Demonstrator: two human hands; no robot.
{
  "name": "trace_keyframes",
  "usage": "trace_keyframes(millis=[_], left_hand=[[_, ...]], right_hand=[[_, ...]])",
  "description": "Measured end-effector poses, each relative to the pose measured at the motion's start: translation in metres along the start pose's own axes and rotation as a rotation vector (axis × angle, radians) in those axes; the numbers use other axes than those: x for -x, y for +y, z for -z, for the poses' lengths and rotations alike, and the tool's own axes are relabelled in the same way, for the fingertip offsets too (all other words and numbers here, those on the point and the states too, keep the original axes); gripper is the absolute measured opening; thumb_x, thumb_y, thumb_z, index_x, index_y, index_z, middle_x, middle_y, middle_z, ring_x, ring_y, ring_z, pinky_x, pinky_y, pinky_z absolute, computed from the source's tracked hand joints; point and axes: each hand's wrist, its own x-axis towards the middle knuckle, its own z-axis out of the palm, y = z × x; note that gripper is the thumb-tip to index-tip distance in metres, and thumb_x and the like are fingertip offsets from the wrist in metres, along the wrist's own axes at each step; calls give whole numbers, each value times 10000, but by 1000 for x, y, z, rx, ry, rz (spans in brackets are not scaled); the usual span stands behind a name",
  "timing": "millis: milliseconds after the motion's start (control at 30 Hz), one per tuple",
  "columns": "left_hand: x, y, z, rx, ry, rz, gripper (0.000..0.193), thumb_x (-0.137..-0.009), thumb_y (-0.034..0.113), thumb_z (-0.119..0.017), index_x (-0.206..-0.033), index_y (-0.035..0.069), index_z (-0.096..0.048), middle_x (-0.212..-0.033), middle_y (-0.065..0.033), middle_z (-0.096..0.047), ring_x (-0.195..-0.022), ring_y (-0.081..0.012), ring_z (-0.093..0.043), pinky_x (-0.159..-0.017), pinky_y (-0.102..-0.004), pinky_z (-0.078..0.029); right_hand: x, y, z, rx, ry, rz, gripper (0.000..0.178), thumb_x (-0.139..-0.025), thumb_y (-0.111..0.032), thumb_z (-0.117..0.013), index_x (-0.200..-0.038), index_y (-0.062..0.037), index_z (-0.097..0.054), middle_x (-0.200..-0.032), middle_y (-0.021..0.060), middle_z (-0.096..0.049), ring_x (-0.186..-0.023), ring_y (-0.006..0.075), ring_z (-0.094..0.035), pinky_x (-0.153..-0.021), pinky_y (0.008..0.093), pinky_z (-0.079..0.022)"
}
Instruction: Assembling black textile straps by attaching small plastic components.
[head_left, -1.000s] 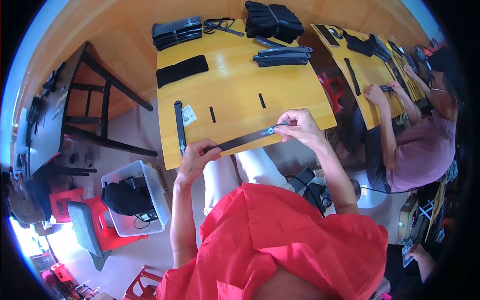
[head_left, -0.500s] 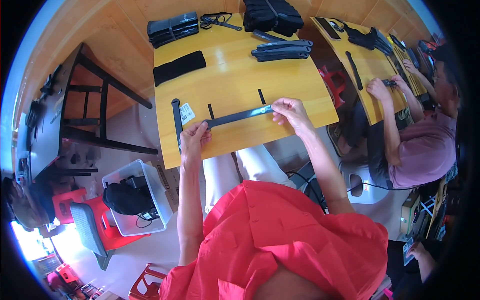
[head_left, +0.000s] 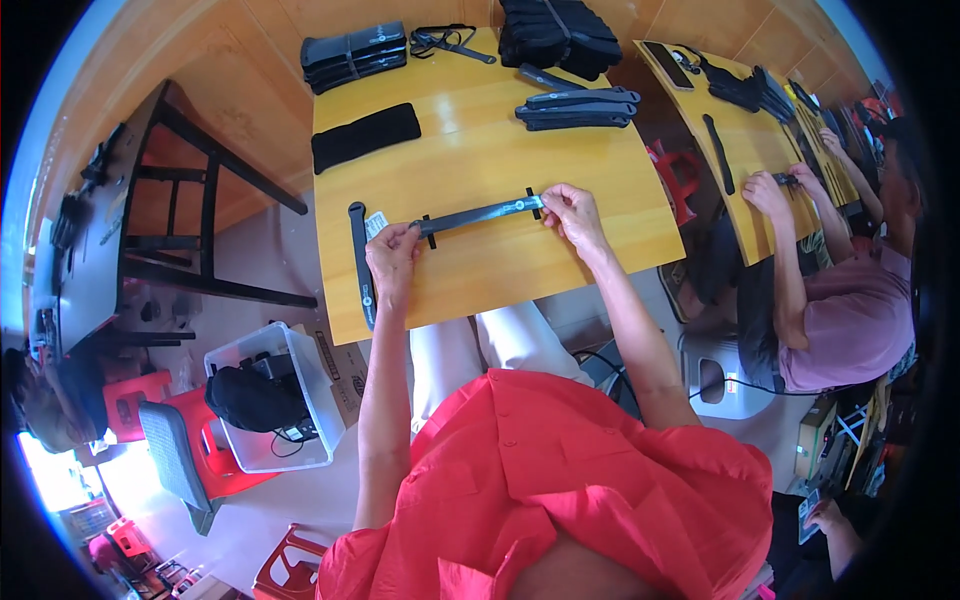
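The dark strap [head_left: 480, 214] is best kept taut and straight, held at its ends in a closed pinch by left hand [head_left: 394, 258] and right hand [head_left: 574, 214], over two black strips [head_left: 432, 241] on the worktop [head_left: 480, 285], though contact is unclear.

The held strap [head_left: 468, 218] is dark grey with white marking. The table [head_left: 460, 165] is yellow, the cloth [head_left: 367, 137] is black, the shirt [head_left: 570, 450] is red.

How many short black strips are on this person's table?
2: the left strip, near the left hand, and the right strip, near the right hand; the held strap partly hides both.
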Motion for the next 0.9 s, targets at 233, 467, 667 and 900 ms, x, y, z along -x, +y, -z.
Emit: trace_keyframes(millis=[233,467,667,900], left_hand=[[10,2,-4,23,32,-25,146,-800,87,-632,-869,-42,-647,-653,-29,-612,-525,-58,-502,-498,-190,-396],[10,7,-10,18,101,-27,135,-808,86,-625,-849,-41,-643,-641,-30,-601,-503,-55,-494,-455,-198,-379],[-3,19,-14,-8,118,-12,139,-808,92,-628,-822,-45,-641,-608,-33,-589,-449,-64,-486,-408,-214,-365],[-6,20,-17,-133,151,-24,154,-792,102,-646,-817,-50,-643,-591,-47,-599,-433,-72,-502,-399,-218,-383]], right_hand=[[4,7,5,-25,-12,30,102,-844,-116,-595,-824,-16,-597,-649,13,-569,-499,57,-519,-363,180,-337],[-1,-2,2,10,-10,9,97,-836,-94,-596,-807,-2,-604,-632,18,-561,-466,61,-503,-369,187,-348],[-23,-5,-4,91,51,42,94,-819,-74,-591,-775,7,-608,-608,20,-550,-414,64,-469,-353,203,-338],[-28,5,-6,163,134,19,95,-776,-59,-615,-725,21,-623,-559,38,-557,-396,88,-498,-356,234,-387]])
